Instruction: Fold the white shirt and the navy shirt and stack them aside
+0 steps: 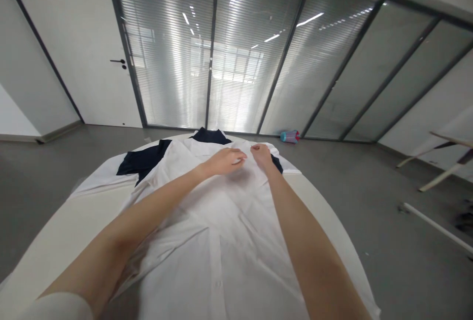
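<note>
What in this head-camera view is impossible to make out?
White shirt: lower end cut off by the head view's bottom edge.
Dark navy garment: mostly hidden beneath the shirt.
Blue-and-pink object on the floor: too small to identify.
Dark heap: cut off by the right edge.

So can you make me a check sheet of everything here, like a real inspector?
Surface: a round white table, with cloth over its middle.
Things: a white button-front shirt lies spread over a dark navy garment, whose collar shows past it.
Hands: left hand and right hand are both on the shirt's upper part, close together; any grip cannot be told.
Clutter: a blue and pink object and a white rod lie on the floor.
Cables: nothing seen.
Surroundings: grey floor, glass wall with blinds, white door.
</note>
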### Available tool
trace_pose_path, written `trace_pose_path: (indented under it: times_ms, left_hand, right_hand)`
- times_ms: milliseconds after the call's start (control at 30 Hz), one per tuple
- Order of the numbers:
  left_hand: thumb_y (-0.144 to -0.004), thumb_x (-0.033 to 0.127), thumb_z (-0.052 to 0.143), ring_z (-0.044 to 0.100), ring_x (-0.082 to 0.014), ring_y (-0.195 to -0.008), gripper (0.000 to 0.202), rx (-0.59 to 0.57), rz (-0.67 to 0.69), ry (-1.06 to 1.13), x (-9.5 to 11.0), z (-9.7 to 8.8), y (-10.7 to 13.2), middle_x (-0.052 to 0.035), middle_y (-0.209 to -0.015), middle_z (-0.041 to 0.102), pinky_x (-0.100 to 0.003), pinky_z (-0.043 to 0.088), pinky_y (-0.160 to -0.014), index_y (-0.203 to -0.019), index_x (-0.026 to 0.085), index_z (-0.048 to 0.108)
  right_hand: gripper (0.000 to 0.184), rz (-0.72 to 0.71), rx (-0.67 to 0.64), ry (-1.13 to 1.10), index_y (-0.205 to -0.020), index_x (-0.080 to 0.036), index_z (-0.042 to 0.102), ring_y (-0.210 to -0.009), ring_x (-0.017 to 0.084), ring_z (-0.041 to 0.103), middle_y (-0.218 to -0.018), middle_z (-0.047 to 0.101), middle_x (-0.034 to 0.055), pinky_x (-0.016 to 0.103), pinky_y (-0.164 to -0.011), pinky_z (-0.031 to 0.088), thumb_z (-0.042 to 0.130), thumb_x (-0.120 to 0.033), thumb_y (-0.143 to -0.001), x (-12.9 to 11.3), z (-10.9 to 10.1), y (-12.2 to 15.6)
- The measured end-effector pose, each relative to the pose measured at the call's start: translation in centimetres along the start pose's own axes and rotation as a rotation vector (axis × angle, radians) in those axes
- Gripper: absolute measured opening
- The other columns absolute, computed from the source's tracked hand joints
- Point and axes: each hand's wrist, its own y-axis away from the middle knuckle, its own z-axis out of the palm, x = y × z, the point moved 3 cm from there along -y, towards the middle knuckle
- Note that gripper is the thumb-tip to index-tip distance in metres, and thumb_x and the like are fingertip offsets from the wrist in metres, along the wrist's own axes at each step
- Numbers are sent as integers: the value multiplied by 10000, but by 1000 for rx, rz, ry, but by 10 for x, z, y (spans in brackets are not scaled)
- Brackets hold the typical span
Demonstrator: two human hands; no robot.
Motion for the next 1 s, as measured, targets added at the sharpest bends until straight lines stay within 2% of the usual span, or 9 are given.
trace_pose_path:
  times_ms: [100,200,267,367,467,567,700,800,1000]
  left_hand:
    - [-985,274,486,657,-188,-1072,278,-203,301,221,91,11,2,-54,-1178,706,-279,476,-947,-1178,202,673]
    - [-977,300,518,595,-211,-1215,340,-380,568,272,173,33,25,-91,-1326,630,-315,442,-1029,-1282,182,614]
    - [-964,281,525,516,-222,-1319,409,-402,699,196,215,50,42,-99,-1415,565,-341,394,-1086,-1359,180,562]
    - [-924,234,532,459,-232,-1370,498,-337,829,56,257,74,55,-126,-1444,538,-357,344,-1115,-1406,109,516]
    - [-891,260,561,571,-261,-1228,510,-339,804,-17,274,91,46,-156,-1353,603,-404,389,-1032,-1357,52,543]
    - [-884,273,583,621,-260,-1100,437,-343,741,-52,274,95,32,-120,-1252,658,-426,413,-926,-1290,113,593]
    - [-923,321,598,602,-249,-1079,356,-229,799,-105,269,89,28,-115,-1234,647,-411,392,-874,-1239,156,616]
    - [-938,356,601,610,-232,-945,317,-186,808,-140,265,84,34,-79,-1082,685,-407,376,-834,-1207,190,626]
    - [-983,246,511,573,-201,-989,166,-34,860,-148,265,62,49,-62,-1040,674,-395,351,-894,-969,197,669]
  right_hand:
    - [209,32,-140,30,-961,-135,754,-829,193,716,-879,758,89,251,-768,532,599,-232,-860,40,-33,16]
    - [164,84,-284,60,-789,-111,735,-628,154,669,-700,713,74,225,-624,526,660,-248,-843,69,-55,43]
    - [225,109,-390,66,-695,-111,700,-545,131,618,-637,681,62,223,-564,516,680,-278,-845,79,-61,63]
    - [339,117,-465,48,-650,-123,643,-499,102,554,-593,628,38,216,-528,501,635,-348,-903,80,-63,88]
    - [364,112,-434,29,-676,-138,614,-518,89,532,-585,581,14,197,-525,491,568,-370,-954,75,-67,104]
    - [300,121,-431,17,-717,-141,613,-532,90,532,-586,566,2,195,-531,497,600,-343,-938,70,-71,114]
    - [242,136,-440,2,-780,-138,635,-539,94,541,-594,564,-6,207,-549,517,675,-350,-891,68,-77,120]
    - [251,145,-445,-18,-837,-142,654,-575,101,570,-648,598,4,219,-571,538,690,-386,-879,69,-80,119]
    - [295,180,-428,-63,-824,-138,660,-595,119,591,-675,635,21,250,-581,552,699,-428,-860,70,-78,107]
